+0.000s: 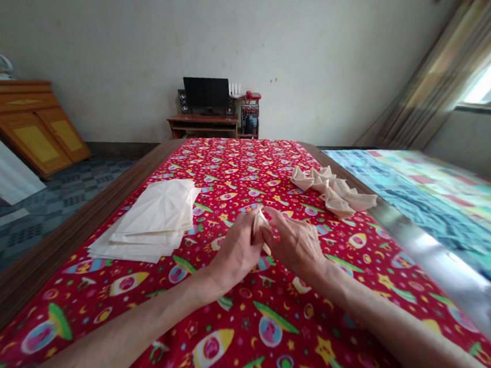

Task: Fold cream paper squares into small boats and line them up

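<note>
In the head view, a small piece of folded cream paper point(261, 224) is held up between my two hands over the red patterned cloth point(256, 298). My left hand point(238, 243) is closed around its left side. My right hand point(293, 238) pinches it from the right, thumb and fingers bent onto it. Much of the paper is hidden by my fingers. A stack of flat cream paper sheets point(156, 210) lies to the left, slightly fanned, with creases on the top sheet. Several folded cream paper shapes point(333, 190) with pointed corners sit in a cluster to the right.
The cloth covers a long table with a brown wooden edge point(80, 231) on the left. A bed with a blue patterned cover point(430, 206) stands to the right. Beyond the table are a monitor point(207, 92) on a desk and a wooden cabinet point(32, 132).
</note>
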Motion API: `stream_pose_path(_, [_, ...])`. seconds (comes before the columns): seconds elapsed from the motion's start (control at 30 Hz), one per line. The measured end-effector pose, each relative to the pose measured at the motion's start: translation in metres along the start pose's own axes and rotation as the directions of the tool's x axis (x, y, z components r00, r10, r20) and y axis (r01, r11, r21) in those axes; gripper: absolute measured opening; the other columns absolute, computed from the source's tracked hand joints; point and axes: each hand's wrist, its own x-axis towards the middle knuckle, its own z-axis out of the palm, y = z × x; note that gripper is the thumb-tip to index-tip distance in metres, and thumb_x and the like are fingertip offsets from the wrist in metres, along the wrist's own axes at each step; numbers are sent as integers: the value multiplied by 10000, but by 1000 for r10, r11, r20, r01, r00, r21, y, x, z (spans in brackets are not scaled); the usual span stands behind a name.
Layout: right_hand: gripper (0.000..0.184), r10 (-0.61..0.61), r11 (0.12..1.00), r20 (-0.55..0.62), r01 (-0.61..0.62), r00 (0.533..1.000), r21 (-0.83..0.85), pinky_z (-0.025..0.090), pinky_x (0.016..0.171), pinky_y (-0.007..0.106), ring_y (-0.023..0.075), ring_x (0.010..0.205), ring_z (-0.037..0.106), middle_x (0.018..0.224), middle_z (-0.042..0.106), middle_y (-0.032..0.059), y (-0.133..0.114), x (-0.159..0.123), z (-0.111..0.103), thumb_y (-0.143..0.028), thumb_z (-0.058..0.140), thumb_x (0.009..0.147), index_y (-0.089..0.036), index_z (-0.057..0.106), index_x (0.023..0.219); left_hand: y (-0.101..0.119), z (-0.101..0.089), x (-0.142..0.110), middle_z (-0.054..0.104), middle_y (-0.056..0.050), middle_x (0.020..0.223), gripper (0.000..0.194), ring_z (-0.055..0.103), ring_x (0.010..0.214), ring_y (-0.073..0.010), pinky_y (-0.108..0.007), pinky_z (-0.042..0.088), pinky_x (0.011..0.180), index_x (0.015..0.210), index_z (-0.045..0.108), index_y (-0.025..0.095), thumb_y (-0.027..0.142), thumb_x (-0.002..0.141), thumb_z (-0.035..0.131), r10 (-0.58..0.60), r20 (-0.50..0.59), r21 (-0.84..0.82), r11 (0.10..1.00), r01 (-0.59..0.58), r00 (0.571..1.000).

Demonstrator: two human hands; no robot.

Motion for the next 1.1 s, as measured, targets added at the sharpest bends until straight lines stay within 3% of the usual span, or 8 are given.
stream_pose_path(0.17, [289, 48, 999, 52, -47, 997, -23, 228, 464, 246, 129, 490, 565, 597, 661, -6, 5, 2, -2, -254, 438, 865, -247, 628, 1083, 3, -5, 3, 603, -91, 1052, 410, 581, 922, -197, -345, 494, 855, 1216, 510, 149, 107, 810, 479, 26, -13, 35, 999, -25, 1000])
stream_pose_path(0.27, [285, 122, 992, 76, -124, 990, 26, 244, 481, 244, 131, 480, 548, 601, 662, 5, 10, 4, -2, -223, 462, 826, -249, 663, 1026, -1, -10, 7, 583, -59, 926, 470, 571, 800, -162, -299, 504, 772, 1204, 554, 150, 48, 754, 467, -6, 8, 74, 997, 5, 1000])
stream_pose_path(0.43, [255, 46, 982, 235, -87, 971, 167, 242, 488, 233, 94, 464, 460, 568, 597, 3, 12, 2, -2, -209, 410, 865, -194, 656, 800, -16, -11, 7, 518, -34, 867, 309, 549, 760, -139, -239, 479, 694, 1053, 645, 182, 90, 807, 482, 60, 31, 140, 988, -63, 998])
stream_pose_path(0.57, [212, -21, 996, 339, -11, 940, 91, 213, 494, 239, 98, 537, 449, 680, 585, 11, 12, -3, 0, -208, 427, 880, -202, 640, 885, -29, -10, 0, 532, -9, 896, 172, 562, 797, -130, -216, 464, 707, 904, 656, 214, 138, 847, 513, 89, 124, 236, 965, -117, 988])
stream_pose_path(0.7, [216, -40, 999, 385, 40, 922, 7, 227, 517, 243, 120, 637, 456, 822, 574, 39, 14, -7, 4, -193, 424, 896, -215, 636, 931, -33, -12, -7, 529, -7, 924, 218, 564, 782, -132, -213, 444, 630, 1020, 619, 247, 165, 896, 461, 120, 260, 384, 897, -217, 958])
stream_pose_path(0.8, [244, -56, 998, 405, 57, 913, 10, 249, 535, 247, 137, 704, 465, 876, 560, 50, 15, -9, 6, -189, 394, 917, -223, 623, 995, -31, -15, -9, 517, -12, 924, 254, 556, 797, -138, -227, 449, 655, 1104, 578, 246, 172, 924, 415, 164, 340, 408, 861, -303, 926])
stream_pose_path(0.93, [233, -66, 997, 422, 72, 904, 3, 252, 536, 256, 144, 714, 451, 881, 539, 54, 15, -9, 5, -205, 387, 930, -214, 616, 977, -30, -19, -9, 513, -28, 944, 233, 539, 874, -160, -274, 464, 779, 1115, 562, 207, 202, 933, 417, 232, 385, 403, 829, -389, 893])
stream_pose_path(1.1, [221, -86, 996, 429, 80, 899, 33, 276, 555, 256, 147, 735, 451, 900, 531, 59, 14, -9, 2, -207, 409, 923, -201, 612, 1010, -29, -22, -10, 520, -29, 955, 229, 534, 887, -165, -292, 470, 797, 1124, 560, 216, 244, 938, 430, 292, 427, 410, 781, -471, 856])
